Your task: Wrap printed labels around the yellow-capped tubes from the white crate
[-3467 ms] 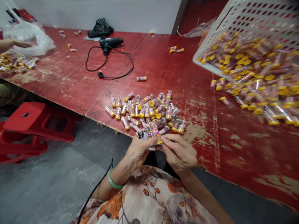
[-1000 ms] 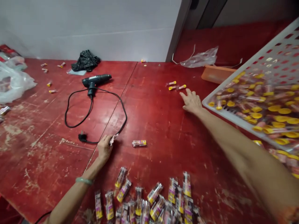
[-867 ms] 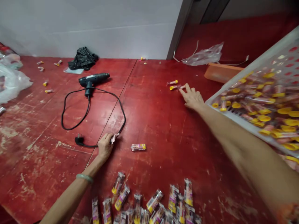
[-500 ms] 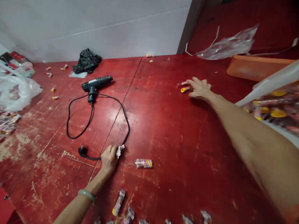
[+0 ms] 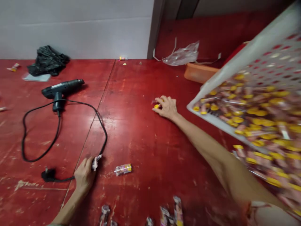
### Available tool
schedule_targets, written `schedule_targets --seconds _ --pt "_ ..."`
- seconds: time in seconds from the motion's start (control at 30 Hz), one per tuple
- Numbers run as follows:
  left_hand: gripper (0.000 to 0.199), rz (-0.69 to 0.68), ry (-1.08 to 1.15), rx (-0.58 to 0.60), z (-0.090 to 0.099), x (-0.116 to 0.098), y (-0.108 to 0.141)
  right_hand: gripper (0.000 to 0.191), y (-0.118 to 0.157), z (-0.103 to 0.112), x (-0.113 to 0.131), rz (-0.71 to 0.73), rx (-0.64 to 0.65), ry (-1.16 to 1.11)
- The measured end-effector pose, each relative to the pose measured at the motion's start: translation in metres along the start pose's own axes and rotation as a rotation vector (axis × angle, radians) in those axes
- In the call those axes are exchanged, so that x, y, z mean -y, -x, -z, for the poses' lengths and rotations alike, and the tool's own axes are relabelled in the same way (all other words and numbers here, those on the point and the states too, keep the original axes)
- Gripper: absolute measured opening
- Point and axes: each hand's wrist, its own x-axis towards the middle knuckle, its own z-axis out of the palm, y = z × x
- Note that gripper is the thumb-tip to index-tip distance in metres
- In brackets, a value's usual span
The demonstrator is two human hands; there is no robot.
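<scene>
My left hand [image 5: 84,174] rests on the red table, closed on some small printed plastic wrappers [image 5: 96,162] that stick out past its fingers. Beside it, a black power cord [image 5: 105,138] runs past to a plug [image 5: 48,174]. A clear tube with a printed sleeve and yellow end [image 5: 123,169] lies just right of that hand. Farther out, my right hand [image 5: 167,108] has thumb and fingers curled around a small yellow-capped tube [image 5: 156,106]; the fingers mostly hide it.
A black heat gun [image 5: 62,89] lies at left, near a crumpled black bag [image 5: 48,61]. At right, a white perforated basket [image 5: 207,121] holds many yellow-capped tubes. An orange tray [image 5: 199,72] and clear plastic bag [image 5: 184,54] lie behind. Several wrapped tubes [image 5: 178,210] line the near edge.
My view has turned right, bringing more of the basket in. The right hand's fingers, spread over the tubes before, are now curled in. The left hand keeps its hold on the wrappers.
</scene>
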Motion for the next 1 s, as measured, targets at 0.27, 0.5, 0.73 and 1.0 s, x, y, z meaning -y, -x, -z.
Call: schedule_targets --seconds 0.27,0.5,0.73,1.0 --pt "0.028 0.100 0.019 0.100 -0.001 -0.001 -0.010 0.065 0.264 0.075 0.002 0.012 0.076 0.082" --pt "0.021 0.193 0.023 0.063 -0.008 0.007 -0.013 0.069 0.393 0.109 -0.015 -0.162 0.098 0.105" --pt "0.023 0.333 0.288 -0.126 0.033 -0.052 -0.053 0.076 0.431 0.133 -0.034 -0.128 -0.046 0.036" --pt "0.033 0.057 0.735 0.141 0.021 -0.228 -0.133 0.032 0.241 0.130 -0.087 -0.217 -0.032 0.085"
